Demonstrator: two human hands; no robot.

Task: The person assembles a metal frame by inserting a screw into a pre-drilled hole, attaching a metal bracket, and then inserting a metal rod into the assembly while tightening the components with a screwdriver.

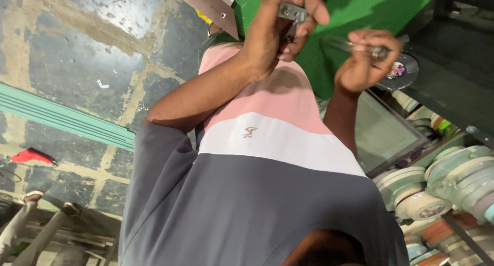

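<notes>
My left hand (pixel 267 34) is raised in front of my pink, white and grey shirt, with its fingers pinched on a small silver metal fitting (pixel 292 12) that has holes in it. Just to its right, my right hand (pixel 360 65) is closed around a slim tool with a clear handle (pixel 337 45) and a metal end (pixel 381 53). The tool lies roughly level and points toward the fitting. The two hands are close but apart. Behind both is a green surface (pixel 360 9).
Stacks of round discs (pixel 453 178) fill shelves at the right, with another disc (pixel 399 70) near my right hand. A glass pane (pixel 383 132) lies below it. Left is a stained floor with a stack of greenish glass strips (pixel 62 117), a red-handled tool (pixel 31 155) and wooden legs (pixel 31 225).
</notes>
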